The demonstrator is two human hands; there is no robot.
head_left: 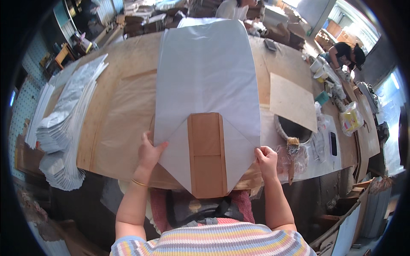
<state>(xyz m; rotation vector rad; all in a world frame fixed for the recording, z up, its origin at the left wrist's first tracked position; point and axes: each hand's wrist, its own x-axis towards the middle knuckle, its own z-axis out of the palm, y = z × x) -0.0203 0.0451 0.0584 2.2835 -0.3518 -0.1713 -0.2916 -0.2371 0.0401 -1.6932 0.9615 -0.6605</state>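
A large white sack (207,72) lies lengthwise on the table in front of me, its near end folded into a pointed shape with diagonal creases. On that folded end sits a brown paper piece (206,147), long and creased along its sides and across the middle. At the left corner of the fold, my left hand (149,152) grips the sack's edge, thumb on top and the other fingers partly hidden. My right hand (266,159) pinches the opposite corner between thumb and curled fingers.
Stacked white sacks (70,115) hang over the table's left side. To the right are a brown board (292,100), a dark bucket (290,128), a brush (292,155) and a phone (333,144). Another person (346,55) bends over at the far right; one more is partly visible behind the table.
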